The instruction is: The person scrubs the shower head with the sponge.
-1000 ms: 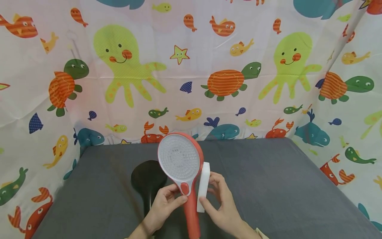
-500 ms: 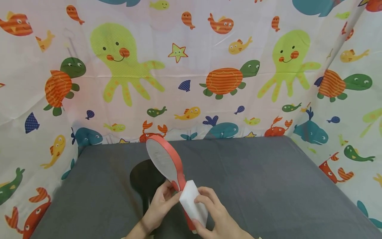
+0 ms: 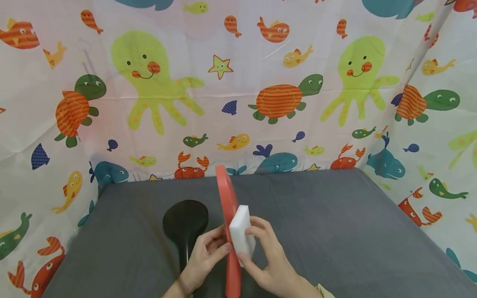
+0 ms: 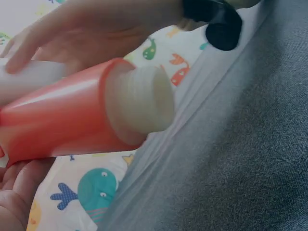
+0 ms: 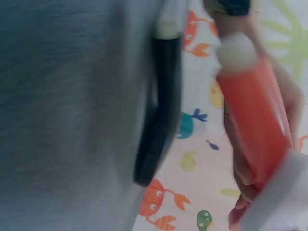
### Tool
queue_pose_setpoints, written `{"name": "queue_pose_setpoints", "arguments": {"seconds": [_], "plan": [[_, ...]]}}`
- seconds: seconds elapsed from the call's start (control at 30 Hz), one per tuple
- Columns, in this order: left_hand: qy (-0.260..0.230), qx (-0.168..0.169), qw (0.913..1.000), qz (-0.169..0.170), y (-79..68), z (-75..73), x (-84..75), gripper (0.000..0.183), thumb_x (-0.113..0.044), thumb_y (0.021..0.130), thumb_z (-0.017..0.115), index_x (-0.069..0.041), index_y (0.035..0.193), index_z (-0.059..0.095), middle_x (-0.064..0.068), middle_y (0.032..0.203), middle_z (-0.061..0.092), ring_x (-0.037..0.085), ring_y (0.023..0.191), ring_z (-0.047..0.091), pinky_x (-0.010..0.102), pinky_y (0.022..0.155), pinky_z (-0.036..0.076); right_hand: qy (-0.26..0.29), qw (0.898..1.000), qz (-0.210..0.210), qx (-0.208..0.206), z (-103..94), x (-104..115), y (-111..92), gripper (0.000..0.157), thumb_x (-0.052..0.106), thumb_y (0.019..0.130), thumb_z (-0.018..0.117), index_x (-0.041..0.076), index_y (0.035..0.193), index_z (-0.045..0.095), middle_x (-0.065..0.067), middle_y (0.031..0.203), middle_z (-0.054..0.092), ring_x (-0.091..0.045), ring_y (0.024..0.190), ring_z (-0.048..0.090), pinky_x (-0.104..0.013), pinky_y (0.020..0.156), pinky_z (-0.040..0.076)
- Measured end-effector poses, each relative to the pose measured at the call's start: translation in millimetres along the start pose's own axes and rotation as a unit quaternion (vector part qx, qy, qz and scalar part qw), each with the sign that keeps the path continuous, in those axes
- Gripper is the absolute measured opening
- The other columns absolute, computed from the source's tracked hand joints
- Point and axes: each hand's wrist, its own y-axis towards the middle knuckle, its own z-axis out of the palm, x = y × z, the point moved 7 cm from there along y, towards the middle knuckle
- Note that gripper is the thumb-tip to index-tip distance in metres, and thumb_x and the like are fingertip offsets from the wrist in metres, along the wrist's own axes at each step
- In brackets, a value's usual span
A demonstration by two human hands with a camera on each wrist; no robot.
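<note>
A red handheld shower head (image 3: 226, 194) is upright and edge-on in the head view, so its spray face is hidden. My left hand (image 3: 206, 256) pinches it at the neck between thumb and fingers. In my right hand (image 3: 270, 260) is a white sponge block (image 3: 242, 240), held by thumb and fingertips against the shower head's right side. The left wrist view has the red handle (image 4: 62, 115) with its pale threaded end (image 4: 149, 101) close up. Handle and sponge (image 5: 279, 202) overlap at the right of the right wrist view, slightly blurred.
A black shower head (image 3: 185, 217) lies on the grey cloth-covered table (image 3: 328, 236), just left of and behind my left hand. Around the table hangs a white curtain (image 3: 220, 107) printed with sea animals.
The red shower head has turned about its handle, from spray face toward me to edge-on. The sponge moved down along the handle, then back up, staying in my right hand.
</note>
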Motion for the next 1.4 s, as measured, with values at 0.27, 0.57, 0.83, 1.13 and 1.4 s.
{"name": "queue_pose_setpoints", "arguments": {"seconds": [0.27,0.57,0.83,1.13,1.4], "plan": [[-0.044,-0.035,0.9984,0.003,3.2,-14.7,-5.6,0.035,0.003,0.097,0.036,0.012,0.130,0.040,0.024,0.122,0.055,0.034,0.112,0.054,0.036,0.089,0.048,-0.105,0.975,-0.125,0.152,18.1,23,-30,0.044,0.026,0.085,0.068,0.010,0.123,0.052,-0.018,0.136,0.038,-0.025,0.118,0.044,-0.032,0.093,0.044],[-0.089,0.037,0.9950,-0.024,-1.7,-2.9,3.8,0.035,0.003,0.098,0.030,0.002,0.129,0.046,0.011,0.120,0.057,0.021,0.107,0.056,0.032,0.086,0.049,-0.114,0.977,-0.160,0.084,4.2,15,6,0.041,0.019,0.087,0.064,0.004,0.123,0.054,-0.027,0.133,0.040,-0.032,0.118,0.044,-0.040,0.095,0.043],[-0.096,0.066,0.9925,-0.037,-3.1,8.3,10.3,0.032,0.005,0.097,0.032,0.001,0.124,0.049,0.008,0.115,0.057,0.016,0.102,0.057,0.031,0.084,0.050,-0.109,0.990,-0.086,0.037,-1.4,4,16,0.036,0.023,0.092,0.057,0.007,0.124,0.055,-0.024,0.136,0.038,-0.032,0.120,0.043,-0.037,0.093,0.044],[-0.088,0.006,0.9961,-0.011,0.3,-5.2,5.8,0.038,0.003,0.099,0.028,0.008,0.135,0.036,0.020,0.130,0.050,0.033,0.116,0.051,0.039,0.089,0.048,-0.072,0.972,-0.161,0.153,9.2,14,-21,0.038,0.015,0.083,0.066,0.007,0.119,0.055,-0.020,0.131,0.042,-0.026,0.114,0.046,-0.037,0.090,0.046],[-0.107,0.047,0.9930,-0.014,-1.0,4.8,5.8,0.033,0.004,0.099,0.029,0.007,0.128,0.044,0.013,0.120,0.056,0.019,0.106,0.056,0.033,0.086,0.049,-0.082,0.992,-0.084,0.053,-4.1,0,1,0.034,0.023,0.090,0.059,0.004,0.118,0.055,-0.024,0.132,0.040,-0.031,0.113,0.047,-0.041,0.080,0.051]]}}
